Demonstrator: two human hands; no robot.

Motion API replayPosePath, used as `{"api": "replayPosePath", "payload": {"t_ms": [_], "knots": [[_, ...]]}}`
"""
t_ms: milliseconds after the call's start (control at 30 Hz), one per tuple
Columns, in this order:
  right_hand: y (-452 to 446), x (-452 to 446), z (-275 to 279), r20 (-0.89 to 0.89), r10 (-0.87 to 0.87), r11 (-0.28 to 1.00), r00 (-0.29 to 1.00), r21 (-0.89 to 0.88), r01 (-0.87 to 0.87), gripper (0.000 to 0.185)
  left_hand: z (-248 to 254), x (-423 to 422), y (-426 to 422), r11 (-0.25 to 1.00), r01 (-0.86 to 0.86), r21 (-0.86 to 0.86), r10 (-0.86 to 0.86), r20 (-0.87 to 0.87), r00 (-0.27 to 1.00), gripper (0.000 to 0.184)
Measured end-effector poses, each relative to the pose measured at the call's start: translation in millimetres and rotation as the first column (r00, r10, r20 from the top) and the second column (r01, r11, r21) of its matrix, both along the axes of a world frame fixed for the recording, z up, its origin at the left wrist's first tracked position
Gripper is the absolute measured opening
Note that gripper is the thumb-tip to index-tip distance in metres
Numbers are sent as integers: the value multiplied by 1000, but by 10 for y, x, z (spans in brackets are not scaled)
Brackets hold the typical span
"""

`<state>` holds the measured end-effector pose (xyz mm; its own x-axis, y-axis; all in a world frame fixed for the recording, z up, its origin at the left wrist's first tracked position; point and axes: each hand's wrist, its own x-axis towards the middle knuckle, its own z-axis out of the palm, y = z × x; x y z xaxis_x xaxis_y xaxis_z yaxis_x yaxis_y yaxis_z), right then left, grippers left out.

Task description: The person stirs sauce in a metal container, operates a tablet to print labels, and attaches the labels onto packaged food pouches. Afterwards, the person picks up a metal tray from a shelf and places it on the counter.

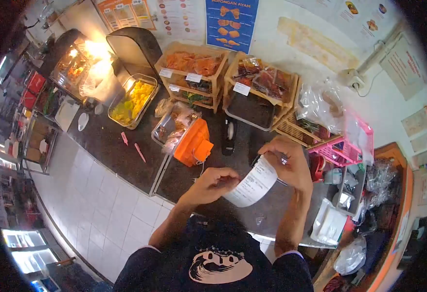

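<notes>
A white printed paper slip [253, 185] is stretched between my two hands over the dark counter. My left hand [212, 185] has its fingers curled closed at the slip's lower left end. My right hand [287, 160] is closed on the slip's upper right end, with a dark object partly hidden beneath it. Left of my hands, an orange printer-like box [192, 143] stands beside a clear container [172, 124] of wrapped items. Behind the slip, a black stapler-like object [229, 136] lies on the counter.
Wooden racks [218, 87] of packed food line the wall. A tray [133, 102] of yellow pieces stands near a lit display case [80, 68]. Two pink items [140, 152] lie on the counter [109, 158]. A pink basket [354, 141] and plastic bags [320, 104] are at the right.
</notes>
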<state>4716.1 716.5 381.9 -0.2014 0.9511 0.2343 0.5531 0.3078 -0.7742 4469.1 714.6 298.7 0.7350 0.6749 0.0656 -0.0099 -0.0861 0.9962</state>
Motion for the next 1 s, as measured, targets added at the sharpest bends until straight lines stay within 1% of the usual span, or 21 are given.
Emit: {"api": "replayPosePath", "payload": {"t_ms": [33,67,100,167,233,267,300,333,367,400,467,500,533,567,600,667,733,767,833,900,1000], "knots": [[-24,-11,-57,-65,-13,1000,998,-1,12,14,-15,24,-51,981,-92,-172,103,55,993,18],[-39,-19,-86,-63,-5,1000,998,-3,5,14,-28,54,-86,924,-168,-343,211,93,973,16],[-54,-28,-108,-115,-23,998,993,-57,17,15,-46,84,-101,923,-170,-344,214,94,972,16],[-70,-59,-182,-169,-51,993,984,-118,31,17,-95,134,-148,982,-139,-129,154,112,982,16],[-49,-137,-246,-263,-208,978,942,-76,195,22,-110,157,-185,970,-167,-178,184,85,979,16],[-57,-183,-221,-265,-202,979,943,-73,189,22,-114,164,-189,955,-201,-220,219,58,974,16],[-87,-243,-157,-127,-322,936,938,109,336,25,-120,164,-185,953,-212,-217,229,57,972,16],[-121,-289,-133,-14,-452,848,892,305,434,28,-140,156,-183,948,-279,-153,276,-41,960,16],[-165,-301,-215,12,-332,900,943,303,313,30,-153,153,-179,936,-341,-82,329,-135,935,17],[-224,-350,-257,8,-315,905,949,304,298,30,-139,166,-187,930,-358,-79,346,-137,928,17],[-319,-495,-301,16,-170,980,985,105,168,29,-95,207,-201,903,-403,-146,415,63,908,18],[-323,-522,-340,-1,-192,979,981,73,192,27,-96,210,-188,901,-410,-143,422,60,905,18],[-333,-528,-402,-3,-186,980,982,73,186,27,-100,216,-181,907,-416,-65,420,79,904,18],[-343,-520,-478,-60,-188,980,980,50,192,26,-107,220,-175,908,-420,11,417,98,904,18],[-349,-511,-535,-116,-192,980,974,26,196,25,-117,206,-169,906,-423,10,420,98,902,18],[-362,-509,-604,-145,-202,979,969,7,206,25,-141,162,-168,918,-382,106,389,-55,919,24],[-382,-496,-639,-173,-215,976,961,-14,216,25,-121,161,-178,918,-380,112,384,-23,923,24],[-385,-470,-648,-176,-244,970,954,-66,235,26,-106,161,-181,918,-376,122,378,13,926,24],[-396,-455,-654,-176,-271,960,946,-119,252,28,-81,148,-199,929,-354,109,357,-12,934,24],[-414,-463,-649,-238,-270,958,933,-168,234,30,-67,142,-205,938,-334,96,338,-36,940,25],[-453,-472,-591,-214,-250,967,944,-93,235,30,-48,144,-187,908,-395,141,405,-45,913,26]]}}
